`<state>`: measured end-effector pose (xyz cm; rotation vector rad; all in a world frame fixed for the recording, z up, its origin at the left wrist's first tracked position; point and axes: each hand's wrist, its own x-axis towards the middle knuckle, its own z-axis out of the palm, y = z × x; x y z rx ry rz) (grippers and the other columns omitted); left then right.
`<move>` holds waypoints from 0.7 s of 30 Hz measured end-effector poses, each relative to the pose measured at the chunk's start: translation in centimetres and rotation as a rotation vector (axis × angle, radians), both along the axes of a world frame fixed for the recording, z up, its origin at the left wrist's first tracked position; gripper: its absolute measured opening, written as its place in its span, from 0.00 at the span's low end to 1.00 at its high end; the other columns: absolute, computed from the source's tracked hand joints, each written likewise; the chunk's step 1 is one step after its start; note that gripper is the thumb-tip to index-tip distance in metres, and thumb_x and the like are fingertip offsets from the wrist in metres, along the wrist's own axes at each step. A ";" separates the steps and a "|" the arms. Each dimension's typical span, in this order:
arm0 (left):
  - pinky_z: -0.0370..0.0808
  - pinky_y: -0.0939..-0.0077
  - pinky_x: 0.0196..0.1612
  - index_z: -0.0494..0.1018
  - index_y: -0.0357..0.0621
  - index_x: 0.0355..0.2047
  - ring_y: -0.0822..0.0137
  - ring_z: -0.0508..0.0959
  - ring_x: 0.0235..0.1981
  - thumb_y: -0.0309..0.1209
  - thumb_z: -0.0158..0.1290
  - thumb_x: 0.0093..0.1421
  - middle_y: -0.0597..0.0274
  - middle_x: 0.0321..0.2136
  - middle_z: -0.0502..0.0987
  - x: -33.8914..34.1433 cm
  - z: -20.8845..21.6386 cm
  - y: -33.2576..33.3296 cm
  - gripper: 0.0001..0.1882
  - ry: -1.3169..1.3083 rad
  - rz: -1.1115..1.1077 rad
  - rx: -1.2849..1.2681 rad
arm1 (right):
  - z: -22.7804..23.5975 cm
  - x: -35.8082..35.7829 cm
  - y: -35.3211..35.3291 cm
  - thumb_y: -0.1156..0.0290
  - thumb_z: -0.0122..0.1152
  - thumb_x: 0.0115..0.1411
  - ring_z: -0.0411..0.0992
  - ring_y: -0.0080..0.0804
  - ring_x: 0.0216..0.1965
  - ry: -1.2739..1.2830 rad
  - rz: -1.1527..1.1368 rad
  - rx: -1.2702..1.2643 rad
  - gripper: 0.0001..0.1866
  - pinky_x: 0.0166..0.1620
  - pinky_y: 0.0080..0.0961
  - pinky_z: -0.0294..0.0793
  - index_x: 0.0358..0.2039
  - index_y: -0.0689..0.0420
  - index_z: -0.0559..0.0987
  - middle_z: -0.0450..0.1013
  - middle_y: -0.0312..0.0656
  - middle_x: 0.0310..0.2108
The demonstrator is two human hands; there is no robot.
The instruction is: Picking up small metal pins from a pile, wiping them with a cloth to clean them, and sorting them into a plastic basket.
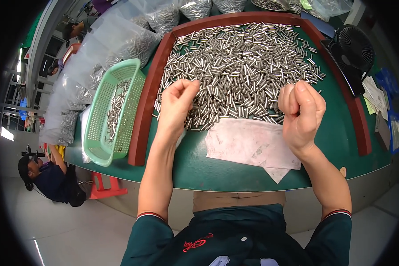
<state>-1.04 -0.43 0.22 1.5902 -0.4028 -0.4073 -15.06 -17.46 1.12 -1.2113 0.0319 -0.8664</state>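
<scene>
A wide spread of short metal pins (239,66) covers the green tabletop inside a dark red frame. Over its near left part, my left hand (178,105) is closed, thumb pressed to the curled fingers. At the right edge of the pins my right hand (302,113) is closed as well, fingers curled in and thumb on top. Whatever either hand may hold is hidden within the fingers. Between my forearms a stained, pale pink cloth (248,141) lies flat on the table, its right end close to my right wrist.
The red frame (141,117) borders the pins on three sides. Left of it stands a green perforated basket (95,137) with some pins, beside several clear bags of pins (137,42). A black fan (354,48) stands at right. A seated person (53,179) works at far left.
</scene>
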 end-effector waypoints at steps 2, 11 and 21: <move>0.55 0.86 0.16 0.70 0.36 0.21 0.84 0.58 0.15 0.29 0.53 0.51 0.75 0.12 0.62 0.0 -1.0 -0.5 0.08 -0.318 0.041 0.197 | -0.1 0.1 0.2 0.73 0.42 0.55 0.49 0.15 0.12 0.006 0.001 -0.017 0.17 0.16 0.16 0.46 0.10 0.58 0.58 0.52 0.31 0.09; 0.60 0.72 0.18 0.72 0.37 0.27 0.70 0.62 0.11 0.26 0.56 0.44 0.64 0.09 0.60 0.0 -1.0 -1.0 0.08 -0.703 0.007 0.543 | 0.1 -0.1 0.6 0.71 0.38 0.57 0.44 0.18 0.13 0.095 -0.029 -0.109 0.18 0.17 0.18 0.44 0.10 0.56 0.53 0.48 0.32 0.08; 0.55 0.88 0.17 0.68 0.38 0.28 0.83 0.57 0.15 0.29 0.51 0.53 0.73 0.16 0.65 -0.3 -0.2 -0.9 0.07 -0.013 -0.020 -0.031 | 0.1 0.0 0.9 0.72 0.38 0.56 0.44 0.17 0.13 0.072 -0.044 -0.148 0.18 0.17 0.18 0.44 0.10 0.56 0.53 0.48 0.32 0.09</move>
